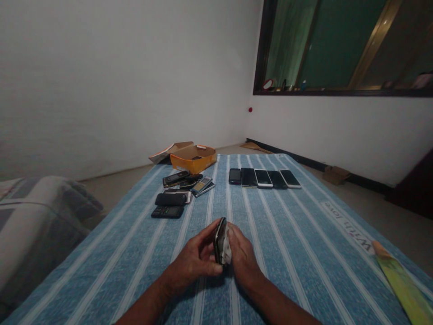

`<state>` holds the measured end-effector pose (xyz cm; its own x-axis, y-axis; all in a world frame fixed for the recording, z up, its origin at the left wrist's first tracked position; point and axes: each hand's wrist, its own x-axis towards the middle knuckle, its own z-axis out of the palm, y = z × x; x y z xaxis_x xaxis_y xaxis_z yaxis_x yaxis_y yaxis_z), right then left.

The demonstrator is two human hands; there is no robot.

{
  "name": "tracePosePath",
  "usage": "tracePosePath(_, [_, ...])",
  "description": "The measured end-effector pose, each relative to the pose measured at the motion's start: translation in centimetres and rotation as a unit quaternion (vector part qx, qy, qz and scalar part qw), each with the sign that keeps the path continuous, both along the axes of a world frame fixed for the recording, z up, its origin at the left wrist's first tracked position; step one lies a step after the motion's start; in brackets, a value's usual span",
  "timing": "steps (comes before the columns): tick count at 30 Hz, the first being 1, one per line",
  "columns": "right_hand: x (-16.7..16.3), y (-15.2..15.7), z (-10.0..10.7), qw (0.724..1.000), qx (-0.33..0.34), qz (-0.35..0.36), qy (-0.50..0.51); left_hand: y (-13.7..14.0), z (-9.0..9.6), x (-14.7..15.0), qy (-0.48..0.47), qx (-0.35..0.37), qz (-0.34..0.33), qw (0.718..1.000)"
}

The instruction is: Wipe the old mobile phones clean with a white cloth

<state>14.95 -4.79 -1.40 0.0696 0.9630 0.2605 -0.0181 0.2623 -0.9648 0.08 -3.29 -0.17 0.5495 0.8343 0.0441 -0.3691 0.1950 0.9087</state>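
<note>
Near the front middle of the striped cloth, my left hand [198, 255] grips a dark mobile phone [219, 241] on its edge, fingers behind it and thumb along the bottom. My right hand [244, 257] presses a crumpled white tissue or cloth [228, 246] against the phone's right-hand face. Most of that face is hidden by the white piece and the fingers. Beyond my hands to the left lies a loose pile of older phones, among them a black keypad phone [167, 211]. Farther off to the right, several phones lie side by side in a row, one a white phone [263, 178].
A blue striped cloth [142, 253] covers the surface. An open orange box [194, 159] stands at the far left, its lid [172, 151] beside it. A yellow-green strip [401, 280] lies at the right edge. Grey bedding [50, 225] is at the left.
</note>
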Motion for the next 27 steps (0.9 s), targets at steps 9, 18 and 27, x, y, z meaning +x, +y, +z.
tracePosePath(9, [0.2,0.2,-0.9,0.994,-0.001,0.009,-0.111,0.3,0.0,-0.3,-0.032,0.013,-0.008,0.999])
tracePosePath(18, [0.2,0.2,-1.2,0.992,0.026,0.009,-0.120,0.2,0.0,-0.2,0.000,0.006,0.016,1.000])
tracePosePath(27, [0.3,0.2,-0.8,0.991,0.024,0.012,-0.131,0.3,0.0,-0.2,0.029,0.036,0.046,0.998])
